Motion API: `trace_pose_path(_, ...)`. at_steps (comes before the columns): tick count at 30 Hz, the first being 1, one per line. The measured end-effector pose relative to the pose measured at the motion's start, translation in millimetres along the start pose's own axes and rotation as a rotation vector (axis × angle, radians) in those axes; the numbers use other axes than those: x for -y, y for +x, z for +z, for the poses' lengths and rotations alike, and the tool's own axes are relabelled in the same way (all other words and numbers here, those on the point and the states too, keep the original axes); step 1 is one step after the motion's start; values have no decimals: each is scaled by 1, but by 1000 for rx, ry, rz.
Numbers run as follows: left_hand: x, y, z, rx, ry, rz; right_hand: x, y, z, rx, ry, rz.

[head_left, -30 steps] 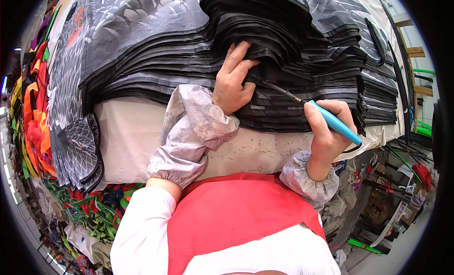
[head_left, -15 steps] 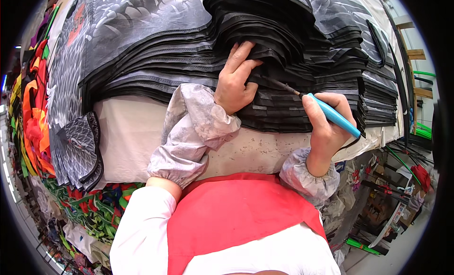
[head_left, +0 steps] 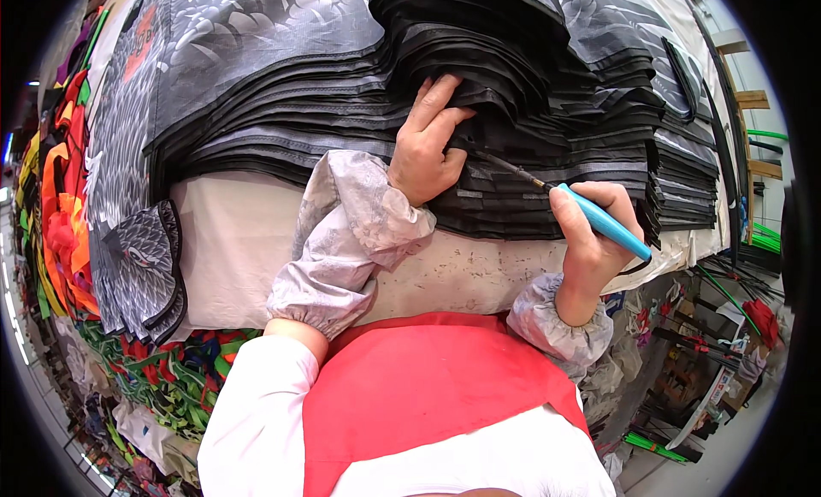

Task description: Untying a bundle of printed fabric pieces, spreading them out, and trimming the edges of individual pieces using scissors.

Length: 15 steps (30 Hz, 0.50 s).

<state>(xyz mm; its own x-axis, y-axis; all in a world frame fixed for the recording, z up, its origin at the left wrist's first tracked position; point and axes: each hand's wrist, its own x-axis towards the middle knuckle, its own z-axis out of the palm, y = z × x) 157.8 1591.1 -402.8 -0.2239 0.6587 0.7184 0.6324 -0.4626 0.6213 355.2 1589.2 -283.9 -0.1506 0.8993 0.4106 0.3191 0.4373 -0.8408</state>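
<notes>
A thick stack of grey and black printed fabric pieces (head_left: 282, 112) with dark bound edges lies before me, its upper layers folded back in a curl. My left hand (head_left: 425, 150) rests on the stack under that curl, fingers stretched out and apart, fingertips against the dark layers. My right hand (head_left: 599, 236) is closed round the blue handle of a soldering iron (head_left: 603, 223). Its thin metal shaft points up and left across the black layers, toward my left hand. The dark cloth makes it hard to tell whether the tip touches.
A pale cloth-covered table (head_left: 235, 232) lies beneath the stack. Feather-printed fabric (head_left: 141, 253) hangs over its left front corner. Bright orange and red cloth (head_left: 64, 232) is heaped at the left. On the right are wooden rungs (head_left: 753, 99) and a cluttered shelf (head_left: 684, 377).
My right hand and the soldering iron have shifted slightly down and right. The left hand and the fabric stack look unmoved.
</notes>
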Motion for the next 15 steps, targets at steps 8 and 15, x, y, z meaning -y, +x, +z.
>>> trace_pose_path(8, -4, 10, -10, 12, 22, 4, 3, -1, -23, -96, 90, 17)
trace_pose_path(15, -23, 76, -33, 382, 439, 80, 11, -3, -44, -298, 143, -18)
